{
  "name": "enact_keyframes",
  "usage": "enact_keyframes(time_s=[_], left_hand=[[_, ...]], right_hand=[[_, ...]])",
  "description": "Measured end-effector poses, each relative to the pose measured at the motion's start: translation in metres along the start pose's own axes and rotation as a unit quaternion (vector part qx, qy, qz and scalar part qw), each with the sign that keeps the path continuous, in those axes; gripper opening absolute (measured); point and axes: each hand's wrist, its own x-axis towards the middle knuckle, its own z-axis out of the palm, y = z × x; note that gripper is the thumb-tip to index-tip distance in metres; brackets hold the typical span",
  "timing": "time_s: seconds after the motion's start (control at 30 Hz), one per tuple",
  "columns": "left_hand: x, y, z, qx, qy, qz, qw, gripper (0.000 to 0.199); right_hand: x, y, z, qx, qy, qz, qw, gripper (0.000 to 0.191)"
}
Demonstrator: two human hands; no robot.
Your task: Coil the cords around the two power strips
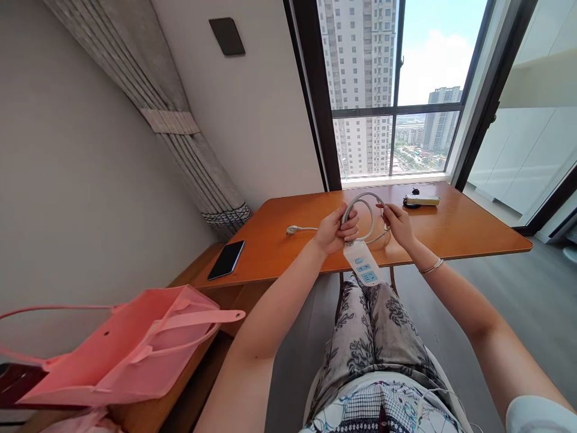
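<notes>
My left hand [336,230] is closed around a looped light-grey power cord [371,211] above the near part of the table. From below that hand hangs a white power strip [362,263], tilted, its blue-marked socket face showing, over my lap just past the table's edge. On the right side of the loop, my right hand [397,224] pinches the cord between its fingertips; the exact grip is small and partly hidden. The cord's free end runs left from my left hand to a plug [293,230] at the table top.
The brown wooden table [469,231] stretches before a window. A black phone [226,260] lies at its left end. At the back right sits a yellowish box-like item [422,200] with a dark object beside it. A pink bag [148,349] stands on a wooden surface at left.
</notes>
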Motion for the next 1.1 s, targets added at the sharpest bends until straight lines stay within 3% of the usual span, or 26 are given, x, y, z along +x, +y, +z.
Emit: enact_keyframes(time_s=[0.17, 0.37, 0.47, 0.53, 0.67, 0.73, 0.83, 0.97, 1.1], left_hand=[[-0.003, -0.001, 0.006, 0.019, -0.006, 0.045, 0.999, 0.049], [-0.011, 0.004, 0.013, 0.04, 0.001, 0.156, 0.987, 0.05], [-0.013, 0.011, 0.015, 0.051, 0.032, 0.227, 0.972, 0.045], [-0.012, 0.015, 0.013, 0.065, 0.055, 0.255, 0.963, 0.043], [-0.008, 0.019, 0.003, 0.079, 0.061, 0.299, 0.949, 0.039], [-0.007, 0.021, -0.002, 0.087, 0.066, 0.311, 0.944, 0.039], [-0.007, 0.024, -0.007, 0.089, 0.079, 0.304, 0.945, 0.041], [-0.007, 0.023, -0.009, 0.08, 0.079, 0.277, 0.954, 0.039], [0.0, 0.015, -0.016, 0.097, 0.064, 0.268, 0.956, 0.036]], right_hand=[[-0.013, 0.009, 0.015, 0.011, -0.118, 0.023, 0.993, 0.058], [-0.036, 0.03, 0.024, -0.035, -0.205, 0.031, 0.978, 0.035], [-0.047, 0.044, 0.021, -0.07, -0.244, 0.051, 0.966, 0.03], [-0.05, 0.049, 0.017, -0.094, -0.223, 0.045, 0.969, 0.033], [-0.047, 0.045, 0.006, -0.187, -0.083, -0.055, 0.977, 0.041], [-0.043, 0.037, 0.001, -0.231, -0.055, -0.123, 0.964, 0.04], [-0.036, 0.023, -0.007, -0.315, -0.067, -0.182, 0.929, 0.042], [-0.026, 0.004, -0.013, -0.446, -0.142, -0.212, 0.858, 0.04], [-0.018, -0.021, -0.017, -0.465, -0.223, -0.285, 0.808, 0.035]])
